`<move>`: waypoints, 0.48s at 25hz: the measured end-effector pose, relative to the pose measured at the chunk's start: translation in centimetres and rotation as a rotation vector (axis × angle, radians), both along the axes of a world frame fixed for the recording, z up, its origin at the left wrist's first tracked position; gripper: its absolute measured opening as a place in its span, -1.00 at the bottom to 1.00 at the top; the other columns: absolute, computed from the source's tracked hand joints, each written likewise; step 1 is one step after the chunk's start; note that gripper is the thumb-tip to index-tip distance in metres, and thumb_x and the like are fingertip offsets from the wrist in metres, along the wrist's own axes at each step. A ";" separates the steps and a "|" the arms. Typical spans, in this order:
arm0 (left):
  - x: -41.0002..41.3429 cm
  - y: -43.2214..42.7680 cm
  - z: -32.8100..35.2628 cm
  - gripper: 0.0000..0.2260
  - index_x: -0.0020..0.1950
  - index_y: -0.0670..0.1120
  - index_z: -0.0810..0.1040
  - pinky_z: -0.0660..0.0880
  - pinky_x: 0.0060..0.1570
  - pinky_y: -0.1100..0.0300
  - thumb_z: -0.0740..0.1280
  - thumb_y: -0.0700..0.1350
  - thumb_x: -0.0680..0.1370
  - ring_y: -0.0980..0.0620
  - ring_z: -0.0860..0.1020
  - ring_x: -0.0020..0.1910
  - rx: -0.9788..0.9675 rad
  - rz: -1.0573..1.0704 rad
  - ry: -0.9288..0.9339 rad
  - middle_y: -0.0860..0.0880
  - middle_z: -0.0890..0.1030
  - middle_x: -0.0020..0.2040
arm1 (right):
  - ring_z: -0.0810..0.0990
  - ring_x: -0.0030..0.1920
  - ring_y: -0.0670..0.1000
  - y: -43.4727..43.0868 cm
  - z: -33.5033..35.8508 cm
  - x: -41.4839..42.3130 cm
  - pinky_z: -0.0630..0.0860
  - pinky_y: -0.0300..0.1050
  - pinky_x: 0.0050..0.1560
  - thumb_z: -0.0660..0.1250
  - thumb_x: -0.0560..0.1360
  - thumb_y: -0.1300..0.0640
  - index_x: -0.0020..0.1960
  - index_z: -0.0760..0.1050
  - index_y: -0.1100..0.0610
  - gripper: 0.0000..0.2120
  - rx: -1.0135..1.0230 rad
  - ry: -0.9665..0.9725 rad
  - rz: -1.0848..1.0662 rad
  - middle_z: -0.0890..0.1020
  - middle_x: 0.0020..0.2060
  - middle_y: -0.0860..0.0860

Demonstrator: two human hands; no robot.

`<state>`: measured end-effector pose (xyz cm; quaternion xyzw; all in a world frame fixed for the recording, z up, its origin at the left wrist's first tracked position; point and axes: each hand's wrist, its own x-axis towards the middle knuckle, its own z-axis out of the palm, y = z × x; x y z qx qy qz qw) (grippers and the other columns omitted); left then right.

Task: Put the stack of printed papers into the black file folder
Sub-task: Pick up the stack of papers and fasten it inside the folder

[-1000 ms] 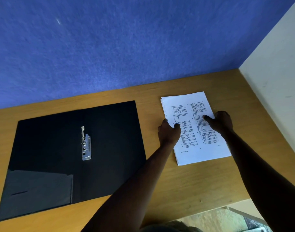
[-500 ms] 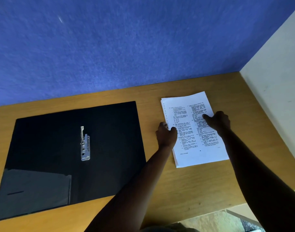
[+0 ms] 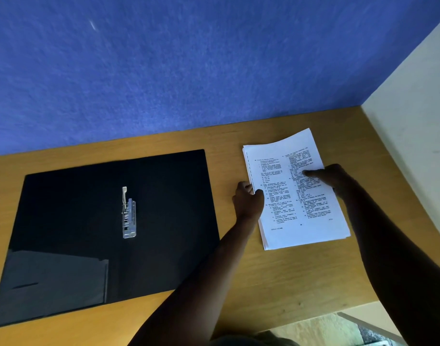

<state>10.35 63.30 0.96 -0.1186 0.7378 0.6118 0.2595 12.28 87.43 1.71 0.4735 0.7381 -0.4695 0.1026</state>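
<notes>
Blue textured wall (image 3: 189, 71) fills the upper field and meets a pale side wall (image 3: 413, 126) at the right; both border a wooden table (image 3: 276, 278). On the left part of the table the black file folder (image 3: 64, 221) lies opened flat, both leaves exposed. Its left leaf carries a dark inner pocket (image 3: 56, 280) at the near corner, and a metal clip mechanism (image 3: 128, 213) sits beside the central fold, its lever pointing away from the viewer. The stack of printed papers (image 3: 296, 208) lies to the right of the folder, apart from it and outside it, with two columns of small print on the top sheet; the text is too small to read. The far right corner of the stack is bowed upward off the table, while the near edge rests on the wood. Left hand (image 3: 247, 201) grips the stack's left edge, thumb on the top sheet and fingers curled at the edge; whether they pass beneath cannot be told. Right hand (image 3: 333, 178) grips the right edge, thumb pressed across the printed face and the remaining fingers hidden behind the paper. Both forearms extend from the lower edge of the view.
</notes>
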 end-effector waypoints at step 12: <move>-1.5 -0.7 -0.5 -0.62 0.30 -0.18 0.44 0.56 -0.10 0.26 0.39 -0.15 0.51 0.03 0.58 0.06 -0.003 -0.076 0.052 -0.14 0.59 0.25 | 0.71 -0.04 0.29 -1.0 2.3 3.5 0.64 0.21 -0.01 0.54 0.34 0.27 0.12 0.61 0.30 -0.63 -0.184 0.347 0.003 0.70 0.04 0.24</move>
